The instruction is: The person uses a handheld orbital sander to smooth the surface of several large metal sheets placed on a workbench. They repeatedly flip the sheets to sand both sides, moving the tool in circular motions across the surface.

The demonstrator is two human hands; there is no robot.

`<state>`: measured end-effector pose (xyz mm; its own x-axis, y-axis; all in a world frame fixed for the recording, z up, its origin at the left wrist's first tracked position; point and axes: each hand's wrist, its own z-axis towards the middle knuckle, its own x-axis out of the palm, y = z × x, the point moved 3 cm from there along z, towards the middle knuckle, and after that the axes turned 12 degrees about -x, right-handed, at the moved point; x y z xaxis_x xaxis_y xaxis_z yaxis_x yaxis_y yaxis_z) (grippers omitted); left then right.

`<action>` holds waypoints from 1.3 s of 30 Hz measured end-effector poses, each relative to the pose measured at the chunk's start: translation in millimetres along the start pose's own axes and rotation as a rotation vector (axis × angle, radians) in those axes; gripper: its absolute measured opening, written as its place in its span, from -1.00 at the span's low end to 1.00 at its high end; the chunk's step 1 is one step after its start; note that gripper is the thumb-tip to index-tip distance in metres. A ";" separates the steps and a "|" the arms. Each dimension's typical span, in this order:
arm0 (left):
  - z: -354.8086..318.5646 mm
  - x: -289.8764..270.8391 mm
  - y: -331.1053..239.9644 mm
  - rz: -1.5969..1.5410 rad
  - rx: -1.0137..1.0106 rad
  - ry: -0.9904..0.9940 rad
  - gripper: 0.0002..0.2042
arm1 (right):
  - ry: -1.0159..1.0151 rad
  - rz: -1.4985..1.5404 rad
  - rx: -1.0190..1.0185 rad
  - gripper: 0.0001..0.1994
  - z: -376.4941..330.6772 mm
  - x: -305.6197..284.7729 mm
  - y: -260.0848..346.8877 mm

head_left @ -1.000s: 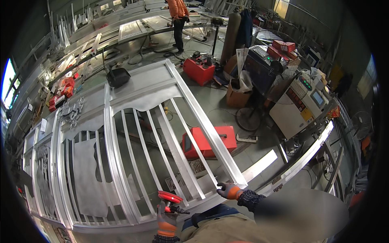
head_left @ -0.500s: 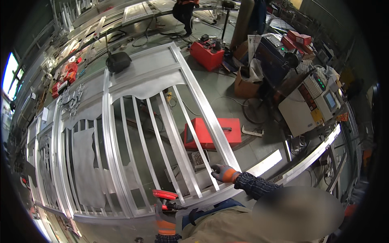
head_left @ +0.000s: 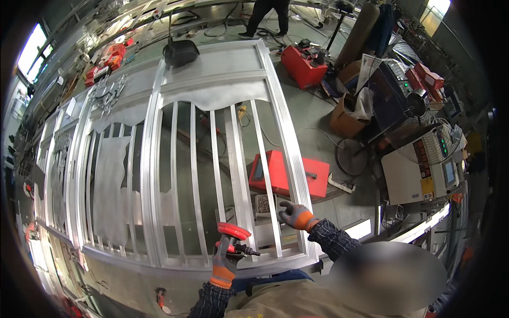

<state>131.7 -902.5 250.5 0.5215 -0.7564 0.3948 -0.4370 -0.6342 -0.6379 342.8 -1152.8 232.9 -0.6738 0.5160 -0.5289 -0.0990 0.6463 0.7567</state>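
Cluttered workshop floor is seen all round: red tool cases, a cardboard box, a fan and a white machine with small screens stand on the concrete, and another person's legs show at the far end.

Across the middle a large aluminium gate frame (head_left: 212, 159) is laid flat on supports, its vertical bars running away from the fingers and its bottom rail just before them. A red case (head_left: 289, 175) is seen through the bars, beyond the right fingers.

A red-handled clamp tool (head_left: 233, 238) is gripped by the left hand (head_left: 225, 259), the gloved fingers clenched round its handle; its dark tip is pointed rightward, just above the lower rail and close beside a wide bar. The right hand (head_left: 294, 216) is held with fingers spread and released, hovering at the bar nearest the right stile; whether the fingertips touch the metal cannot be told.

The frame is judged stiff and bulky, light for its size yet awkward, with smooth, possibly slippery profiles and edges that could scratch or dent. It would best be taken by the outer stile or bottom rail, not the thin bars. The clamp tool is judged solid and compact, and is best held by its handle, as it is.
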 end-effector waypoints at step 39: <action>36.4 -53.1 -20.6 -0.430 -0.338 -0.071 -0.33 | -0.205 -0.565 -0.278 -0.44 259.7 -201.7 146.5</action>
<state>139.7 -843.4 218.6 0.7482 -0.4122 0.5199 -0.3781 -0.9088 -0.1765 654.4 -1016.2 350.5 -0.3122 0.2549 -0.9152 -0.6004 0.6936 0.3980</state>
